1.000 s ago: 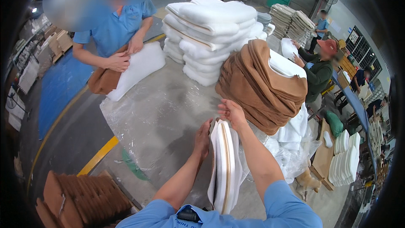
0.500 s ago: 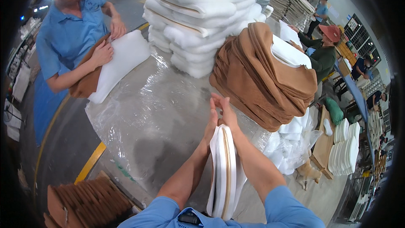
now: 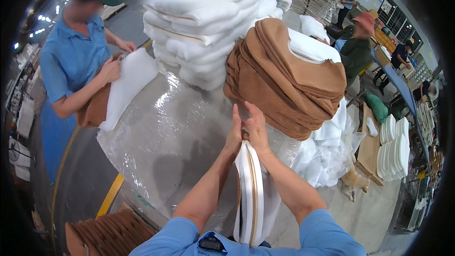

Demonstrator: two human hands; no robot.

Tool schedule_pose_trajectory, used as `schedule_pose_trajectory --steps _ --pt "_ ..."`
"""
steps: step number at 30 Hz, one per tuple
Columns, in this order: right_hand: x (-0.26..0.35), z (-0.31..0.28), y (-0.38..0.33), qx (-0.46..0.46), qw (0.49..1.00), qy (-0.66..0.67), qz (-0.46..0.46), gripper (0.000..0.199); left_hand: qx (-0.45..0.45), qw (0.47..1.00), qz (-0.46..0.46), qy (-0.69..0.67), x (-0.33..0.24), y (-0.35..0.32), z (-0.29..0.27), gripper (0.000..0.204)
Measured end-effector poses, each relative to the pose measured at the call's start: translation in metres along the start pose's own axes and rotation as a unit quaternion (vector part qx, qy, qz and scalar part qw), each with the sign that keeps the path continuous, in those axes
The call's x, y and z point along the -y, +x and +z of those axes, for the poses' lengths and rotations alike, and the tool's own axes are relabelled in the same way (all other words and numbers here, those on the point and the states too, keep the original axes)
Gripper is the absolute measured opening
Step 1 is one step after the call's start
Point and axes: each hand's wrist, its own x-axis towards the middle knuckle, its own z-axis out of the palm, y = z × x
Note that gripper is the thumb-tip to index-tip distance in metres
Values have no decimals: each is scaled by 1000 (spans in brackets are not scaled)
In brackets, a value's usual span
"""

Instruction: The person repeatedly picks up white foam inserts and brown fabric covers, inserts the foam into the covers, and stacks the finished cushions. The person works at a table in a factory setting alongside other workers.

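A padded panel [image 3: 256,194] with white faces and a tan line along its layered edge stands upright between my forearms, from my chest to my hands. My left hand [image 3: 235,132] and my right hand [image 3: 256,126] are pressed round its far end, palms facing each other and fingertips pointing away. A bit of brown shows between the hands; the thumbs are partly hidden. Just beyond my right fingers stands a stack of brown fabric covers [image 3: 284,83] with white padding on top. Plastic sheeting [image 3: 142,147] covers the table under my hands.
A tall stack of folded white padding [image 3: 204,23] stands at the back. On the left a co-worker [image 3: 76,61] handles a brown and white panel [image 3: 130,83]. Brown panels [image 3: 111,230] fill the lower left. A dog [image 3: 354,181] lies on the floor at right, near white pads [image 3: 393,156].
The view has shifted a little, so the stacks sit farther left. My hands keep their place at the panel's end, fingers slightly more spread. The co-worker's far hand has moved along their panel.
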Motion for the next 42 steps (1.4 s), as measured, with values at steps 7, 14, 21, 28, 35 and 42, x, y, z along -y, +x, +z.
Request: schedule_pose_trajectory --steps 7,14,21,28,35,42 --pt "17 -63 0 232 921 280 140 38 24 998 -51 -1 -3 -2 3 89" --pt "43 -89 20 367 907 174 110 30 56 996 -68 -26 -7 4 1 98" --pt "33 -79 1 288 941 162 73 19 109 978 -177 10 -24 14 -6 100" --pt "33 -44 -52 51 963 240 112 13 274 921 -202 188 -81 50 39 104" --pt "12 -31 -71 -14 969 228 99 9 395 805 -195 396 -73 29 77 101" --pt "19 -33 -84 -13 956 267 125 8 380 727 -84 566 -77 7 85 79"
